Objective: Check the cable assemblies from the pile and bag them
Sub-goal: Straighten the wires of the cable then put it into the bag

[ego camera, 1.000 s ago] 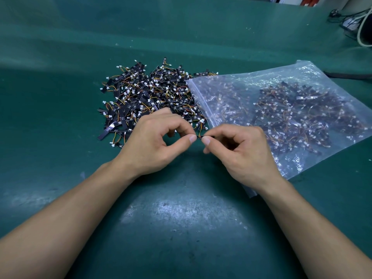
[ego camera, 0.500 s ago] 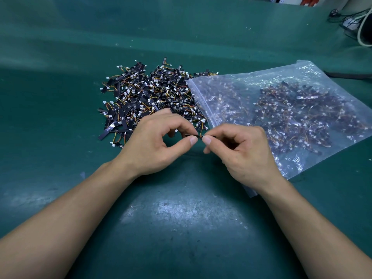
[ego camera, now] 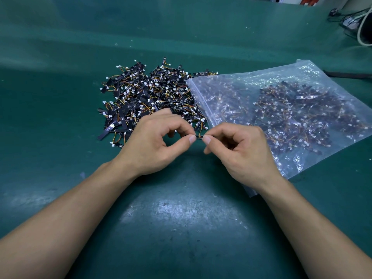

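Head view: left hand (ego camera: 155,143) and right hand (ego camera: 239,152) pinch one cable assembly (ego camera: 199,137), probably light and thin; best held by its stiff black strip.

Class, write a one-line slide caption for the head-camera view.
Left hand and right hand pinch one cable assembly in front of the pile, beside the part-filled clear bag on a green mat.

One left hand (ego camera: 153,146), one right hand (ego camera: 241,154), one cable assembly (ego camera: 199,137) between them, one pile (ego camera: 149,97) too dense to count, one bag (ego camera: 302,71), one desk (ego camera: 181,218).
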Available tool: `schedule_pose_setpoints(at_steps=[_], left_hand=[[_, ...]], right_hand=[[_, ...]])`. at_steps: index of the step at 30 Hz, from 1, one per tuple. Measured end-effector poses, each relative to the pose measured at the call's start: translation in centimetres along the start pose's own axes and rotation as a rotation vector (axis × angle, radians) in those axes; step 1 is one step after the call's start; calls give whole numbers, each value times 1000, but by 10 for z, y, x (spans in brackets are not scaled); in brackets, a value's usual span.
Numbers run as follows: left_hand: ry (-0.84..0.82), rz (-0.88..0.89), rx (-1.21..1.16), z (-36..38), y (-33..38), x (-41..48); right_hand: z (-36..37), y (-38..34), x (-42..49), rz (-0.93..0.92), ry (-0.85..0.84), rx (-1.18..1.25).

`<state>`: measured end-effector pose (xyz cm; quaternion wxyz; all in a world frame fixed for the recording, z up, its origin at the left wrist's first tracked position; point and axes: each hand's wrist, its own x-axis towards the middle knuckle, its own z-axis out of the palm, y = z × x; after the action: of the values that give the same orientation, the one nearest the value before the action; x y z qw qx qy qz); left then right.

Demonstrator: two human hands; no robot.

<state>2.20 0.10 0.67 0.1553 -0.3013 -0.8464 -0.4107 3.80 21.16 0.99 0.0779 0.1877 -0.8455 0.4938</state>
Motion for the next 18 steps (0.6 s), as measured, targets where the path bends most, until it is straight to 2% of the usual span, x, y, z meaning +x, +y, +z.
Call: schedule_pose_setpoints(at_steps=[18], left_hand=[[-23,-19,-30,0,-1,-1]], right_hand=[[1,-2,1,58,-16,38]])
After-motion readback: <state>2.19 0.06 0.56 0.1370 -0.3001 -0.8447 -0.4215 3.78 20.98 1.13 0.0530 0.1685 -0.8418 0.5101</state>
